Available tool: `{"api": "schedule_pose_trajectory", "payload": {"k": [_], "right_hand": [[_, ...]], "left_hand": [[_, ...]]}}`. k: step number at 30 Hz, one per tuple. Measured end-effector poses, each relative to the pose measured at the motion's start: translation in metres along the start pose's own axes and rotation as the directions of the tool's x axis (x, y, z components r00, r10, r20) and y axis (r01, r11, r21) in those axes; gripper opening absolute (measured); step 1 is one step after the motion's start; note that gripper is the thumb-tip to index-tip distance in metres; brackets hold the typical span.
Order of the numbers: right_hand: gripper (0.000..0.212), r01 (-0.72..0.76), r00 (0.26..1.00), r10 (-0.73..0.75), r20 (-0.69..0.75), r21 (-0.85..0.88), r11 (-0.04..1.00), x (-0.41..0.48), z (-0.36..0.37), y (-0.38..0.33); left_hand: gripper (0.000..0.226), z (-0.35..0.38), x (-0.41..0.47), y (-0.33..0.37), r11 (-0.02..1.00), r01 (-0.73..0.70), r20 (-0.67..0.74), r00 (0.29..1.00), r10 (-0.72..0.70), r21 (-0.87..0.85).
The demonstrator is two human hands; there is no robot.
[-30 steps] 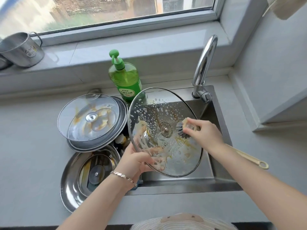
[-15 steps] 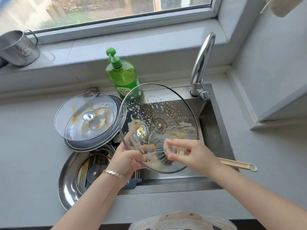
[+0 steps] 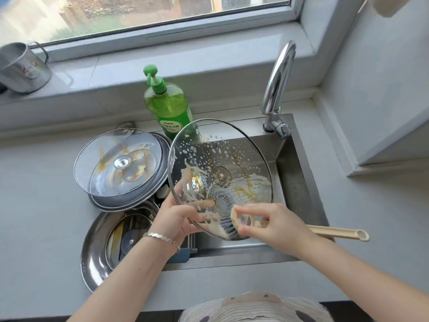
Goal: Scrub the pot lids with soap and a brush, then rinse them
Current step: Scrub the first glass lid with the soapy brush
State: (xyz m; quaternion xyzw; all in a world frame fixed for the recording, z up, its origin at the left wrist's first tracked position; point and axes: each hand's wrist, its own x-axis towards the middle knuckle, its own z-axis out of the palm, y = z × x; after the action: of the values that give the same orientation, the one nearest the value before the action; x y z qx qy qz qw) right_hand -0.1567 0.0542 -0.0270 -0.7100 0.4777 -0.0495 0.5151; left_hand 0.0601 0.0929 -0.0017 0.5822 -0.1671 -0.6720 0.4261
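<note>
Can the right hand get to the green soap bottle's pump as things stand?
Probably not directly: the right hand grips the beige long-handled brush, and the soapy round glass lid, held tilted by the left hand, stands between it and the green plastic soap bottle.

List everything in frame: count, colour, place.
soapy glass lid: 1, clear, held tilted over the sink
stained glass lid: 1, clear with orange smears, stacked on the grey lid
grey lid: 1, grey, counter left of the sink
steel lid: 1, silver, counter front-left
brush: 1, cream handle, dark bristles, on the soapy glass lid's lower edge
soap bottle: 1, green, behind the sink
faucet: 1, chrome, back right of the sink
sink: 1, steel, centre
mug: 1, metal, windowsill far left
bracelet: 1, silver, left wrist
left hand: grips the soapy glass lid's rim
right hand: holds the brush near its head
</note>
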Motion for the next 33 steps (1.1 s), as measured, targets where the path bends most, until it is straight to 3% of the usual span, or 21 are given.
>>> {"api": "schedule_pose_trajectory", "payload": {"k": [4, 9, 12, 16, 18, 21, 25, 27, 29, 30, 33], "right_hand": [[0.039, -0.261, 0.955, 0.22, -0.199, -0.207, 0.943, 0.01, -0.031, 0.018], [0.039, -0.157, 0.985, 0.139, -0.103, -0.184, 0.97, 0.006, -0.024, 0.026], [0.041, -0.319, 0.916, 0.247, -0.316, -0.202, 0.926, 0.017, -0.042, 0.034], [0.042, -0.082, 0.977, 0.062, -0.204, -0.092, 0.992, 0.018, -0.015, 0.015], [0.041, -0.128, 0.971, 0.104, -0.214, -0.101, 0.987, 0.019, -0.021, 0.022], [0.038, -0.339, 0.879, 0.269, -0.395, -0.118, 0.934, 0.025, -0.035, 0.034], [0.044, -0.124, 0.966, 0.103, -0.238, -0.075, 0.989, 0.014, -0.004, 0.02], [0.043, -0.176, 0.951, 0.149, -0.272, -0.077, 0.981, 0.016, -0.017, 0.027], [0.042, -0.321, 0.872, 0.261, -0.415, -0.081, 0.944, 0.022, -0.031, 0.037], [0.042, -0.324, 0.865, 0.255, -0.432, -0.095, 0.941, 0.024, -0.029, 0.039], [0.044, -0.128, 0.954, 0.087, -0.286, -0.131, 0.983, 0.021, -0.008, 0.025]], "left_hand": [[0.101, 0.001, -0.002, 0.001, 1.0, 0.021, 0.0, 1.0, -0.021, 0.012], [0.099, 0.004, -0.004, 0.003, 0.999, 0.046, 0.015, 0.999, -0.046, 0.005], [0.098, 0.005, -0.007, 0.004, 0.998, 0.052, 0.038, 0.998, -0.054, 0.032], [0.095, 0.007, -0.006, 0.003, 0.995, 0.085, 0.066, 0.994, -0.089, 0.051], [0.092, 0.004, -0.009, 0.003, 0.994, 0.082, 0.058, 0.995, -0.086, 0.069], [0.09, 0.004, -0.011, 0.002, 0.994, 0.07, 0.058, 0.996, -0.075, 0.079], [0.085, 0.005, -0.009, 0.003, 0.994, 0.071, 0.066, 0.995, -0.077, 0.085], [0.083, 0.002, -0.011, 0.004, 0.994, 0.066, 0.061, 0.996, -0.071, 0.083], [0.084, 0.002, -0.012, 0.004, 0.994, 0.061, 0.063, 0.996, -0.067, 0.092], [0.084, 0.004, -0.011, 0.003, 0.994, 0.06, 0.062, 0.996, -0.066, 0.093], [0.086, 0.006, -0.009, 0.003, 0.994, 0.074, 0.067, 0.995, -0.08, 0.086]]}}
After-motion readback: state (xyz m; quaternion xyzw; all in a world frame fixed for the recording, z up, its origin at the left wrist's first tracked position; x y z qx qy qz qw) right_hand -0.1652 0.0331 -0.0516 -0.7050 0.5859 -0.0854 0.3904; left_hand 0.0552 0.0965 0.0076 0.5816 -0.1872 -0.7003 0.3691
